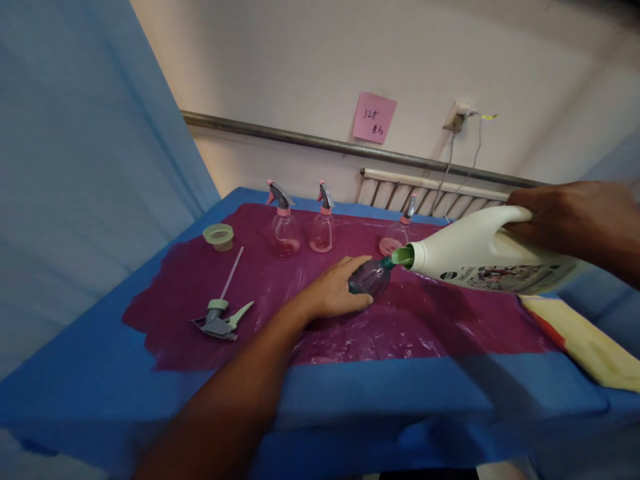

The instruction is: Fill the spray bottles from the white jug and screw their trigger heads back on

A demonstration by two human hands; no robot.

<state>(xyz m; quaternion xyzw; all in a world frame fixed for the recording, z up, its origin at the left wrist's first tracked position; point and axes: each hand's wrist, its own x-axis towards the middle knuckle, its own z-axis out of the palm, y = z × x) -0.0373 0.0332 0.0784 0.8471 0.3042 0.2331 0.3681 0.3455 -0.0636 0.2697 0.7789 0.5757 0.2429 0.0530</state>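
Note:
My left hand point(340, 288) is wrapped round a clear spray bottle point(371, 277) with a green neck, tilted to the right, its top off. In my right hand point(555, 217) is a large cream detergent jug point(480, 250), gripped by its handle and tipped on its side. The jug's green-lined spout point(404, 257) is at the bottle's mouth; whether liquid is flowing I cannot tell. A grey and light-green trigger sprayer head point(217, 323) with its dip tube lies to the left of my left hand. My right fingers are partly hidden behind the handle.
Behind stand three pink-trimmed spray bottles, a left one point(285, 233), a middle one point(322, 230) and a right one point(395, 237). A pale green cup point(220, 237) sits at left. Purple plastic sheeting point(280, 293) covers the blue table point(400, 387). A yellow cloth-like item point(585, 340) lies right.

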